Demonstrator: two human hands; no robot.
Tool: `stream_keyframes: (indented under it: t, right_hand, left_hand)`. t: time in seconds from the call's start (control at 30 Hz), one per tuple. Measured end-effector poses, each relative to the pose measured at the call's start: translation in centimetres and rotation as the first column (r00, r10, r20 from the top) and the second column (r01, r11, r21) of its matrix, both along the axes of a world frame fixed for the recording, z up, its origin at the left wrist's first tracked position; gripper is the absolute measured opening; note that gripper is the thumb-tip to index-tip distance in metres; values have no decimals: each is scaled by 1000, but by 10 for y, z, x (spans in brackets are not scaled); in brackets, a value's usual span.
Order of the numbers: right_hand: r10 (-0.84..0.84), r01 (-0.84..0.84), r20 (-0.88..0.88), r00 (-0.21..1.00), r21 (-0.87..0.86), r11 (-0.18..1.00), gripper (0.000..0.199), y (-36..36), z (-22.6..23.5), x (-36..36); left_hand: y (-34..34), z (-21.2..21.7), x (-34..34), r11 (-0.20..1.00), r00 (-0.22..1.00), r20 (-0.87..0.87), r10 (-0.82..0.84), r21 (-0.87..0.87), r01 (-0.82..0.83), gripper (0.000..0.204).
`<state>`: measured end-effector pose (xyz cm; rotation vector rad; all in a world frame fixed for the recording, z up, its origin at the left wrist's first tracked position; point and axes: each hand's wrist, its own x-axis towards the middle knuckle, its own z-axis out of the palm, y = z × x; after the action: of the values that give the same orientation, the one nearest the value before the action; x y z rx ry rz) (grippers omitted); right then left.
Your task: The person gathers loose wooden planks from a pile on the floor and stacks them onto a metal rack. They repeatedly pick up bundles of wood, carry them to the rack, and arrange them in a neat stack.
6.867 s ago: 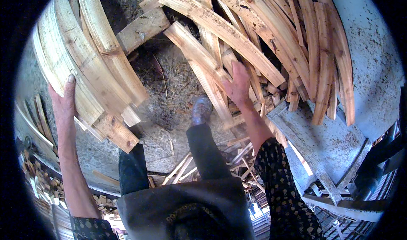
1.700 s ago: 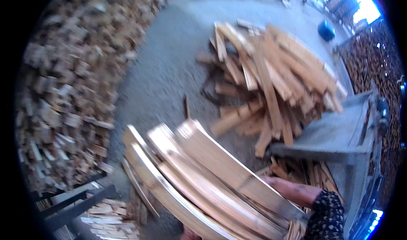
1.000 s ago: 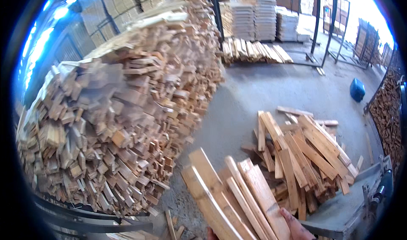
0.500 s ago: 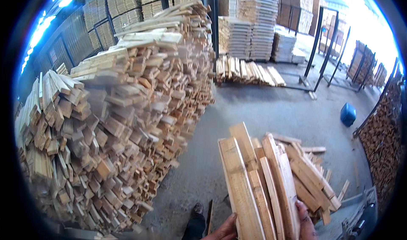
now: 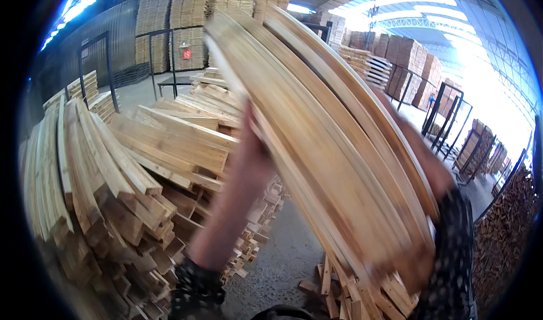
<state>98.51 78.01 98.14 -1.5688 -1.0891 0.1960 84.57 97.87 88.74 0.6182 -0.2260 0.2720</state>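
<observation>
A bundle of several pale wooden boards (image 5: 322,145) is raised in front of me, tilted and smeared by motion. It slants from upper left to lower right. My left hand (image 5: 257,133) is closed on the bundle's left edge, its fingers partly hidden beneath the wood. On the far right side, my right hand (image 5: 396,116) supports the same boards, mostly hidden behind them. Close on the left rises a big heap of stacked boards (image 5: 144,221), and the upper end of the bundle hangs over its far part.
Loose boards (image 5: 390,297) lie low at the bottom, under the bundle. Dark metal frames (image 5: 107,65) stand beyond the heap, with tall wood stacks (image 5: 186,48) behind. Another wood pile (image 5: 503,235) is at the right edge. Grey floor (image 5: 283,252) shows between.
Both hands have lifted the boards from low in front of me up and leftward, toward the heap. The view has tilted up and moved nearer the heap.
</observation>
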Motion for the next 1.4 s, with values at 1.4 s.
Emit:
stream_keyframes:
  t: [1.4]
  right_hand:
    - [-168,185,158,973,-96,978,79,91,-175,61]
  left_hand:
    - [81,-39,60,-708,483,869,-103,277,-650,50]
